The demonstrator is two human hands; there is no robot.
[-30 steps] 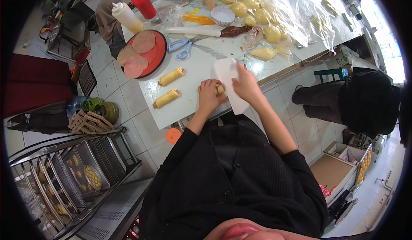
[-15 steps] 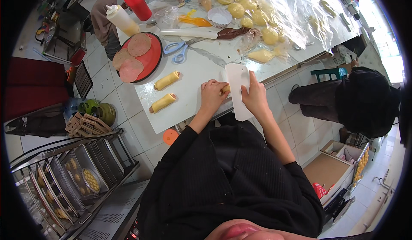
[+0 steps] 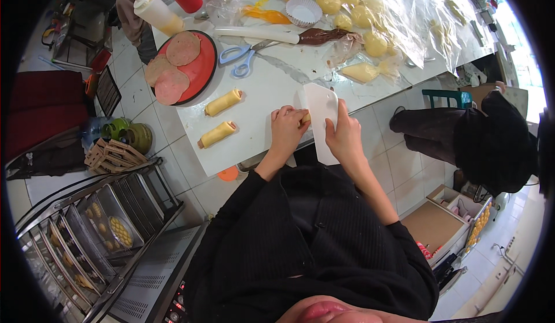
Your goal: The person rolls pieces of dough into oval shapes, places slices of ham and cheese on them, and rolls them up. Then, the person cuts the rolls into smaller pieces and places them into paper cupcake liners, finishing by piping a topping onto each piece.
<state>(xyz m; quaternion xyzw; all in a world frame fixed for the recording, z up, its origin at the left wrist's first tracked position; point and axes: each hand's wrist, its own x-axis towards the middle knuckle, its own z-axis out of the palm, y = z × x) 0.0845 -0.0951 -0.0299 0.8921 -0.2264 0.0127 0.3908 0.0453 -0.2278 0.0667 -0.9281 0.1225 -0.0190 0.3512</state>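
My right hand (image 3: 346, 138) is closed round a flat white dough scraper (image 3: 321, 123), held upright on its edge near the front of the marble-patterned table (image 3: 260, 100). Fingers bent, my left hand (image 3: 287, 129) grips a small dough roll (image 3: 306, 117) right beside the blade. Most of that roll is hidden by the fingers and the scraper. To the left lie two pale yellow dough rolls, an upper one (image 3: 224, 103) and a lower one (image 3: 217, 134), with pink filling showing at their ends.
Behind the rolls are a red plate (image 3: 199, 74) with round meat slices (image 3: 183, 48), blue-handled scissors (image 3: 243, 57) and piping bags (image 3: 321, 36). Dough balls (image 3: 328, 3) lie under plastic at the back. A person in dark clothes (image 3: 491, 138) is at right, a tray rack (image 3: 104, 225) at lower left.
The view has shifted slightly, so the table things sit a little differently in it. Both hands keep their hold on the dough roll and the scraper.
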